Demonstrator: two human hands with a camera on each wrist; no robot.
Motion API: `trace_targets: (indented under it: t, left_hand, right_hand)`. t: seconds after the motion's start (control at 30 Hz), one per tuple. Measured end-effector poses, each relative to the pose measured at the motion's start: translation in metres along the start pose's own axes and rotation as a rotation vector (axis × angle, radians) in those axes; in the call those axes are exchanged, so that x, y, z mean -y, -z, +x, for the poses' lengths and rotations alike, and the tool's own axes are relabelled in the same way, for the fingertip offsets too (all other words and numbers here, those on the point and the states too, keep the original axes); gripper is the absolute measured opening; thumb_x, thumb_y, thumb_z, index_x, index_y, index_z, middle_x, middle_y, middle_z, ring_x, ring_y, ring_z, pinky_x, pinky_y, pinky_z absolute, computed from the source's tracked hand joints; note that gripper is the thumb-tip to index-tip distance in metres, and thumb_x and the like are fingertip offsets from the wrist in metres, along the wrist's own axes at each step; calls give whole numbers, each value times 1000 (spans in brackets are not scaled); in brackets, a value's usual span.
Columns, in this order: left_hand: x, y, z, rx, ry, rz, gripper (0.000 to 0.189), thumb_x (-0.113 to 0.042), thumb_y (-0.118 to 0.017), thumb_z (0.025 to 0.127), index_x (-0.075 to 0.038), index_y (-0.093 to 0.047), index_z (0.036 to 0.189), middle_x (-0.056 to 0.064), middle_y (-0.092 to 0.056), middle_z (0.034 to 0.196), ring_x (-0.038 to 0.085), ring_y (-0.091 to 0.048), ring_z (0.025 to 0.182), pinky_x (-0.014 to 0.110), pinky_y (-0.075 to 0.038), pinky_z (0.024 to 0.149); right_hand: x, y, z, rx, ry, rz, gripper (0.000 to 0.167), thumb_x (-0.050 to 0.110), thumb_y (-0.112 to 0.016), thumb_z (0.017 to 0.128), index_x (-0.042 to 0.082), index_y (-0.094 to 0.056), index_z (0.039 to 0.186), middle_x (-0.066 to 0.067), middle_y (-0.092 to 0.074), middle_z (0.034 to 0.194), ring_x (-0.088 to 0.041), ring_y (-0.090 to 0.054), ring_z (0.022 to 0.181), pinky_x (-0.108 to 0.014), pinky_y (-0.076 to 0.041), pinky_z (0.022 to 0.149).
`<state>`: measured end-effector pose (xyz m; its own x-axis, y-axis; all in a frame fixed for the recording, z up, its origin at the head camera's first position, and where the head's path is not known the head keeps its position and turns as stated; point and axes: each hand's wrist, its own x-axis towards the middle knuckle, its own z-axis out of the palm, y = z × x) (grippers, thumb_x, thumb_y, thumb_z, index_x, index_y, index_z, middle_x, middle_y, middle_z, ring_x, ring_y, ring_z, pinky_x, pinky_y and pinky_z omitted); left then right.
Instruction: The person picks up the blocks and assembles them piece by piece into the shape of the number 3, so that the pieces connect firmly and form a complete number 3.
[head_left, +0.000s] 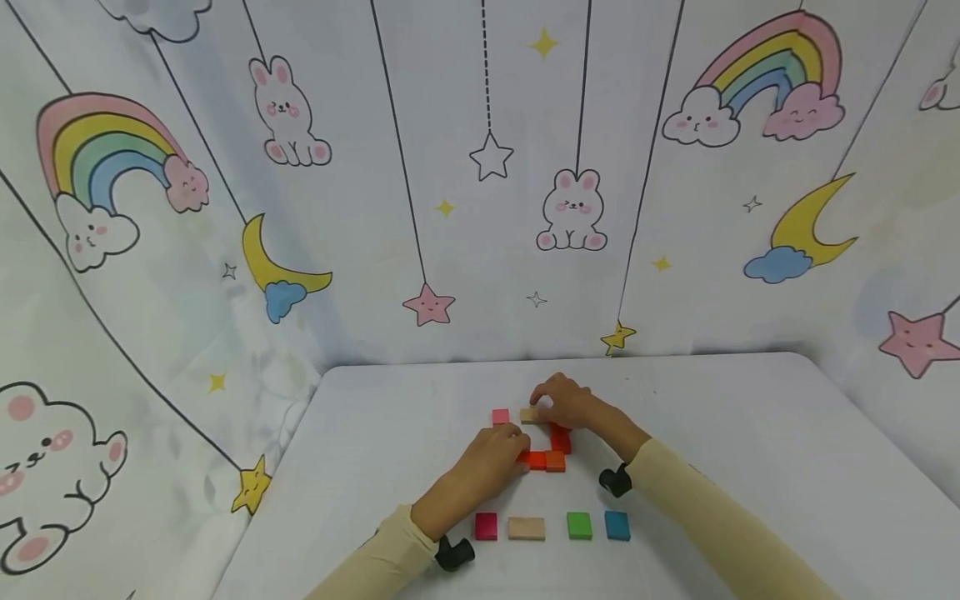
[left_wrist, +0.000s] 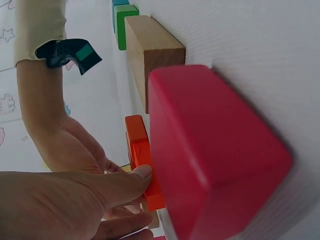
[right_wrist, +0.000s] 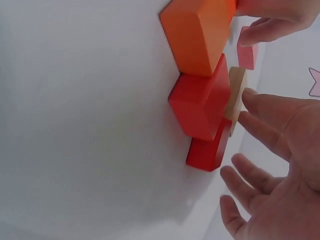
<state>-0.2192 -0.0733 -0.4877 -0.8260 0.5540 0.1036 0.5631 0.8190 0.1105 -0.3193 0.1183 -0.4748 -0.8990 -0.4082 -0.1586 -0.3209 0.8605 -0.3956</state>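
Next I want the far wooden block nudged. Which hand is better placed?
The right hand, I'd say: it is right by the far wooden block and seems to grip nothing, while the left hand is occupied at an orange block.

A white tabletop (head_left: 750, 442) is backed by a pale backdrop (head_left: 510, 258). On it, a left rainbow (head_left: 105, 125) and a right rainbow (head_left: 791, 46) are drawn with clouds at their ends. A rabbit (head_left: 285, 117), a yellow moon (head_left: 262, 258) and a pink star (head_left: 429, 306) are hung from dark printed lines. At the lower left, a larger white animal (head_left: 52, 479) is partly cut off.
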Motion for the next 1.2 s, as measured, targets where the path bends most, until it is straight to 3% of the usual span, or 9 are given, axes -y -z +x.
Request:
trace_targets:
  t: [0.17, 0.4, 0.57, 0.83, 1.2]
  left_hand:
    - [0, 0, 0, -5, -9, 11, 25, -30, -82, 94, -16, -74, 114, 2, -72, 120, 16, -65, 115, 37, -55, 103]
    - [-1, 1, 0, -23, -28, 33, 27, -30, -84, 93, -16, -75, 114, 1, -73, 123, 17, -67, 116, 38, -57, 101]
    - [0, 1, 1, -10, -28, 44, 27, -31, -83, 93, -16, -75, 115, 1, -72, 123, 16, -67, 114, 37, -57, 101]
    - [0, 1, 0, -9, -30, 47, 28, -32, -83, 93, -16, -76, 116, 2, -73, 123, 17, -67, 119, 37, -55, 104]
    - [0, 1, 0, -10, -22, 19, 27, -30, -84, 92, -16, -76, 113, 0, -73, 117, 15, -66, 113, 37, -56, 101]
  right_hand:
    - [10, -5, 2, -30, 43, 0, 27, 30, -76, 98, 18, -75, 123, -16, -61, 137, -32, -56, 125, -68, -47, 102]
    - [26, -10, 2, -55, 117, 19, 27, 23, -79, 96, 15, -76, 122, -18, -59, 140, -35, -55, 128, -68, -46, 103]
    - [32, -14, 6, -57, 117, 14, 25, 21, -78, 97, 19, -76, 121, -15, -58, 141, -33, -53, 129, -63, -45, 105]
    - [36, -19, 12, -69, 140, -15, 23, 24, -79, 96, 19, -78, 118, -14, -59, 140, -35, -54, 130, -64, -45, 104]
    - [37, -17, 7, -82, 133, -23, 25, 22, -81, 94, 18, -77, 118, -14, -59, 139, -34, -54, 129, -65, -45, 106]
